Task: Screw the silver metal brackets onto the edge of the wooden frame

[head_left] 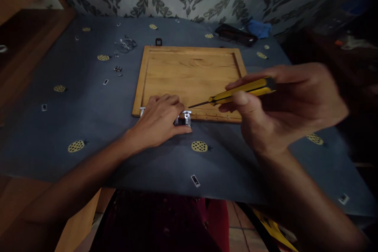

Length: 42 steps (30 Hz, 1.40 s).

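My right hand [280, 106] grips a yellow-and-black screwdriver [242, 91]. Its thin shaft points left, with the tip just above the near edge of a wooden panel [189, 71] that has a raised frame. At that edge, my left hand [161, 120] lies with fingers curled and thumb stretched out, holding a shiny metal hinge [187, 116]. Part of the hinge is hidden by the fingers. Another metal piece [142, 111], probably a second hinge, peeks out left of the hand. Small dark holes run along the panel's edge to the right of the hinge.
Loose screws [117, 69] lie left of the panel, near a clear plastic bag [127, 43]. Behind it are a small dark square piece [158, 41], a black case [236, 34] and a blue cloth [259, 28]. A pineapple-print cloth [97, 118] covers the table.
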Tool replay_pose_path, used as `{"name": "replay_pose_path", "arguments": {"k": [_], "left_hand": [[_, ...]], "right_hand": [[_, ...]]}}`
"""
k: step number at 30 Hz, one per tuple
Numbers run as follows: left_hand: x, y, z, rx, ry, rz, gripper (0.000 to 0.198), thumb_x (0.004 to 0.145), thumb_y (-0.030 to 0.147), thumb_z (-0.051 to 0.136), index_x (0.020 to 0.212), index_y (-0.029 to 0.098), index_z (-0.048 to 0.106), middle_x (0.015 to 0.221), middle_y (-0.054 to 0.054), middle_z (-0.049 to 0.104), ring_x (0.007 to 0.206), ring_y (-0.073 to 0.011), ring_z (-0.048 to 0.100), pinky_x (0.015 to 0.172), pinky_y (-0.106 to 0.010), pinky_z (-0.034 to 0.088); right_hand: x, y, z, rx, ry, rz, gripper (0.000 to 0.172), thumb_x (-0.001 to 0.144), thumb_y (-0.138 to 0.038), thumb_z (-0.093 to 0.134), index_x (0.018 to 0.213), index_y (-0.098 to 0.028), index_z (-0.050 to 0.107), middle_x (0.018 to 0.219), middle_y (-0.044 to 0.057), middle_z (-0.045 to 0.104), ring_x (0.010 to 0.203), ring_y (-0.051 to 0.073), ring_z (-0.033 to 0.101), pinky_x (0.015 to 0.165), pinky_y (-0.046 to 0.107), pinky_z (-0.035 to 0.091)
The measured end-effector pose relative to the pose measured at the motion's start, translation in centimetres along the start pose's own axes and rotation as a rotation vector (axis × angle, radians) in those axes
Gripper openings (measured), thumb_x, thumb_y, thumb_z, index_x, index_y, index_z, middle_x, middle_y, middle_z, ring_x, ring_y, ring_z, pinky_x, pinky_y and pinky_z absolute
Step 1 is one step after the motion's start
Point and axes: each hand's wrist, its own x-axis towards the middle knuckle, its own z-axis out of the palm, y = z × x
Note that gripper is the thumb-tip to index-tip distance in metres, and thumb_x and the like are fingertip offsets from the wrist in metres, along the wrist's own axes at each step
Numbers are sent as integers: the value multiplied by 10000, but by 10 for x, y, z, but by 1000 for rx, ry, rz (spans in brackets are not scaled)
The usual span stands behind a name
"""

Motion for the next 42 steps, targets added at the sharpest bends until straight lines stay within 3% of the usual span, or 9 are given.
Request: {"name": "replay_pose_path", "arguments": {"k": [2, 5, 10, 16, 26, 30, 34, 38, 42], "left_hand": [[0, 0, 0, -2, -6, -4, 345, 918, 469, 799, 1041, 159, 714, 1073, -79, 689, 1065, -289, 623, 922, -414, 419], [0, 0, 0, -5, -14, -6, 343, 918, 474, 798, 1022, 157, 718, 1074, -80, 688, 1075, -294, 620, 928, -423, 421], [0, 1, 0, 1, -9, -4, 348, 906, 477, 810, 1033, 165, 723, 1081, -77, 683, 1099, -301, 618, 922, -422, 417], [1, 1, -1, 8, -5, -8, 344, 901, 484, 814, 1016, 173, 719, 1065, -78, 687, 1070, -294, 621, 907, -410, 420], [0, 0, 0, 10, 3, -8, 348, 907, 482, 804, 1042, 172, 720, 1062, -80, 685, 1061, -297, 619, 911, -412, 421], [0, 0, 0, 4, 3, -4, 372, 902, 481, 812, 1076, 165, 723, 1085, -83, 691, 1081, -302, 623, 922, -422, 430], [0, 1, 0, 29, 1, 3, 359, 905, 485, 805, 1047, 167, 713, 1076, -83, 690, 1065, -299, 623, 912, -416, 432], [0, 1, 0, 31, 7, 4, 352, 911, 486, 798, 1047, 173, 708, 1073, -79, 688, 1067, -294, 622, 917, -410, 429], [0, 0, 0, 22, -1, 2, 362, 908, 495, 800, 1051, 174, 715, 1079, -80, 685, 1071, -299, 621, 912, -411, 422]], "right_hand": [[2, -6, 1, 0, 69, 21, 133, 785, -410, 884, 831, -354, 772, 773, -11, 722, 553, 205, 643, 446, 374, 527], [4, -7, 3, 66, 44, 48, 157, 785, -400, 891, 850, -343, 759, 779, -10, 716, 526, 185, 630, 387, 335, 501], [-1, 6, 2, 99, -73, 27, 212, 788, -302, 907, 946, -338, 771, 842, -24, 729, 546, 149, 658, 459, 305, 559], [-4, 17, 3, 161, -88, 32, 272, 767, -225, 913, 989, -317, 785, 856, -23, 732, 567, 127, 668, 452, 269, 548], [-7, 19, -2, 88, -135, 42, 327, 769, -311, 919, 1043, -418, 777, 915, -51, 749, 659, 174, 705, 497, 312, 587], [4, 13, -6, 138, -285, 105, 290, 817, -286, 878, 1073, -395, 798, 952, -29, 753, 655, 170, 717, 541, 321, 626], [15, 8, -12, 185, -456, 106, 264, 821, -269, 869, 1065, -355, 814, 949, -25, 786, 614, 155, 734, 494, 283, 604], [16, 7, -9, 206, -408, 134, 168, 824, -217, 861, 961, -299, 810, 907, -20, 781, 577, 126, 707, 497, 261, 613], [13, 9, -2, 237, -286, 111, 217, 715, -252, 957, 793, -258, 755, 737, -34, 710, 485, 101, 634, 400, 212, 541]]}}
